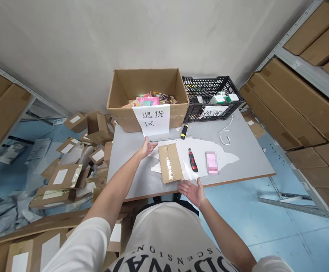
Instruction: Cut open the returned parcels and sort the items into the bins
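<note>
Parcel [170,163], taped, flat on the grey table [246,155] between both hands: left hand [147,147] open at its far corner, right hand [193,192] open, palm up, grasping nothing. Cutter [193,160] alongside; shelving flanks, cartons litter the blue floor [266,223].

Small parcel [170,163]: matt brown cardboard, glossy clear tape strip down middle. Worktop [246,155] under it: smooth matt grey laminate, raw wood-coloured edge. Right of parcel: utility knife [193,159], red and black plastic, slight sheen; thin white plastic film [209,145], smooth. Behind parcel: large carton [147,96], matt corrugated cardboard, white paper sign [152,119]. Right of carton: black plastic mesh crate [209,87]. Floor [266,226] below worktop: glossy blue.
</note>
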The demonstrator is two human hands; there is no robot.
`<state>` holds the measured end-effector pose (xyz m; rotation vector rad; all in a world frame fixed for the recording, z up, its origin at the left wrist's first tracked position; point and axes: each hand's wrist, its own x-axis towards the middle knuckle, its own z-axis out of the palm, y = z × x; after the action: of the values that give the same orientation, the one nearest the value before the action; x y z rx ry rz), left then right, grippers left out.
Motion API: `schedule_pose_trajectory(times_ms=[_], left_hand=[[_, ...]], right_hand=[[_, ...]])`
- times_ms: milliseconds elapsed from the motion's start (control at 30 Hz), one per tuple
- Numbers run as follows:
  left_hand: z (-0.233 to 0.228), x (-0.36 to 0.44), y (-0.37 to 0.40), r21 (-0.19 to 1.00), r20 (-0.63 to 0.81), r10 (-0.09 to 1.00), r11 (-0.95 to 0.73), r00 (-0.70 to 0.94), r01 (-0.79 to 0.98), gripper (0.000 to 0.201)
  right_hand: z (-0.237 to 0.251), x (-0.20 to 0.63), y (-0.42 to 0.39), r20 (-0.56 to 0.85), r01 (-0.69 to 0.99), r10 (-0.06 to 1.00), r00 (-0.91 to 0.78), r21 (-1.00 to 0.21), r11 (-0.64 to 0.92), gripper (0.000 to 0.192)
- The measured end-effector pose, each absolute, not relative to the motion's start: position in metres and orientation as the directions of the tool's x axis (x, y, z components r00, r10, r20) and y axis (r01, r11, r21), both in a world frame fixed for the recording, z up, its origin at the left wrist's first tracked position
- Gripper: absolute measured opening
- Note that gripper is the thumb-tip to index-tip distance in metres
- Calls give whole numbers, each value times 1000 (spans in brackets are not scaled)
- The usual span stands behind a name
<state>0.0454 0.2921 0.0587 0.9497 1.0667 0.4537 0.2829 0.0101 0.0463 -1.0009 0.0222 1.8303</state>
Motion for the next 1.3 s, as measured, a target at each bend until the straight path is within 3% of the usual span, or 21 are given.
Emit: schedule_pose_trajectory(times_ms=[200, 433, 700, 900, 1100, 1300], left_hand=[[58, 75, 303, 799, -594, 639, 541, 488, 264, 86], [67, 63, 294, 866, -499, 646, 406, 579, 293, 74], [80, 6, 245, 876, -469, 738, 458, 484, 151, 72], [73, 2, 205, 853, -475, 803, 520, 359, -33, 77], [70, 7, 187, 784, -572, 760, 617, 307, -68, 84], [48, 2, 183, 791, -570, 766, 610, 299, -56, 83]], right_hand=[[63, 283, 26, -592, -827, 773, -230, -300, -476, 76], [75, 289, 47, -625, -779, 731, -275, -301, -550, 72], [96, 324, 110, -695, -686, 698, -170, -425, -590, 87], [114, 339, 179, -699, -506, 701, -144, -557, -659, 95], [117, 338, 220, -775, -258, 606, -180, -557, -789, 99], [108, 329, 232, -789, -235, 585, -189, -542, -807, 98]])
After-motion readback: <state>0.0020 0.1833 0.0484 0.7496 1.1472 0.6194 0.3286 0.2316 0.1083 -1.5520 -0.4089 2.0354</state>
